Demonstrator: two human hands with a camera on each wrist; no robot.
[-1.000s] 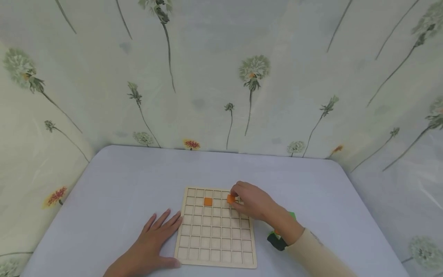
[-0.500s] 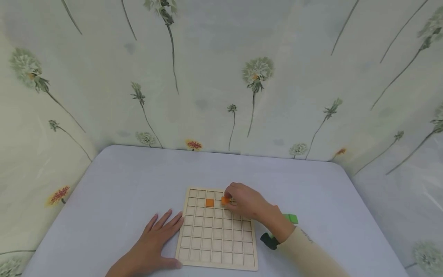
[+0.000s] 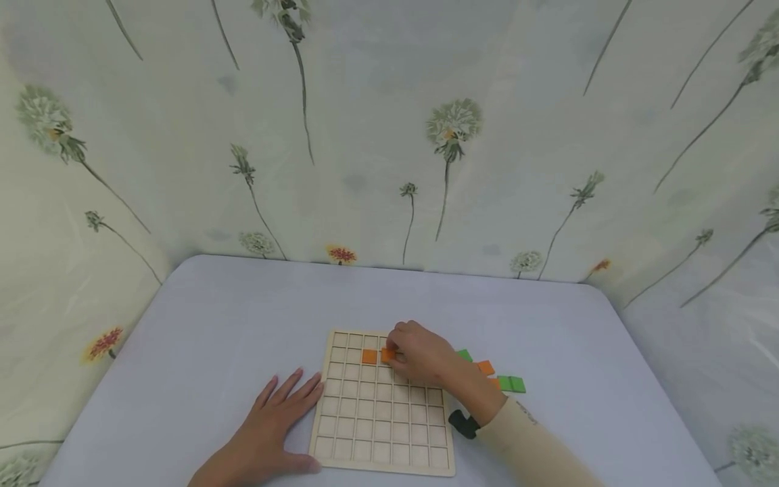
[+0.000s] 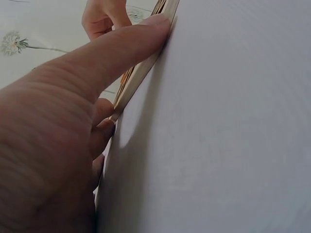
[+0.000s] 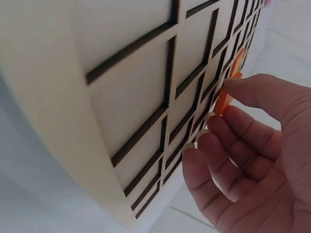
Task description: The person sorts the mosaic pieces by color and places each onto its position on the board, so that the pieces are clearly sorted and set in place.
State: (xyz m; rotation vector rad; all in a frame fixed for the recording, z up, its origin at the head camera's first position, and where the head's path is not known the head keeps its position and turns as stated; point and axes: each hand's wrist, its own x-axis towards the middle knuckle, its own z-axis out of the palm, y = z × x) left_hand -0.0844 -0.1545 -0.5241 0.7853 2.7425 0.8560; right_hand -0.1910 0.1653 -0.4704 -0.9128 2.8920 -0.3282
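Note:
A wooden grid board [image 3: 383, 468] with shallow square cells lies on the white table. One orange square tile [image 3: 368, 356] sits in a cell of its second row from the far side. My right hand [image 3: 422, 355] reaches over that row and pinches another orange square tile [image 5: 223, 100] between thumb and index finger, close over the cells to the right of the first tile. Its other fingers curve over the board in the right wrist view. My left hand [image 3: 262, 429] lies spread beside the board, with thumb [image 4: 158, 22] and fingertips at its left edge.
Right of the board, partly behind the right forearm, lie loose tiles: green ones [image 3: 511, 384], an orange one [image 3: 485, 367] and dark green ones [image 3: 460, 424]. A flower-printed cloth [image 3: 365, 135] hangs behind the table's far edge [image 3: 389, 268].
My right hand has moved left along the row with the pinched orange tile, nearer the orange tile in its cell. More loose tiles show past the forearm. My left hand stays at the board's edge.

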